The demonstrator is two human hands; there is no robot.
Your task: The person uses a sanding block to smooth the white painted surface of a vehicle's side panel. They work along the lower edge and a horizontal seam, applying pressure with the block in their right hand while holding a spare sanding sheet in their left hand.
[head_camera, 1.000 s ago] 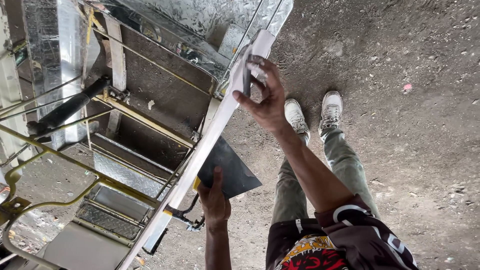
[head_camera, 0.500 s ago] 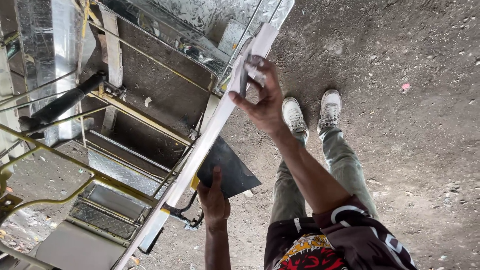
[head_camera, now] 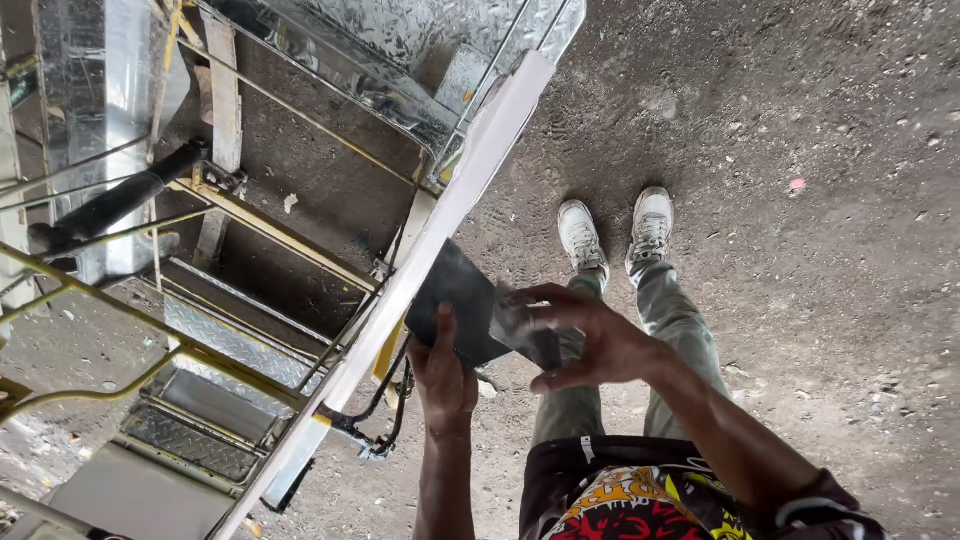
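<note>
My left hand [head_camera: 440, 375] grips the lower edge of a dark square plate [head_camera: 450, 295] and holds it against a long white bar [head_camera: 470, 175] that runs diagonally up the frame. My right hand [head_camera: 585, 340] lies at the plate's right side, its fingers closed on a small grey sheet [head_camera: 525, 335] that touches the plate. My legs and two white shoes [head_camera: 615, 230] stand on the dirt ground just right of the bar.
Left of the bar is a metal frame with yellow rails [head_camera: 270, 230], tread-plate steps [head_camera: 230, 340] and a black tube [head_camera: 115, 205]. A black cable [head_camera: 385, 415] hangs below the plate. Shiny sheet metal [head_camera: 400, 45] lies at the top. Bare dirt ground [head_camera: 820, 200] spreads to the right.
My right hand has come down from the upper end of the white bar to the dark plate. My left hand stays on the plate. The view has shifted slightly.
</note>
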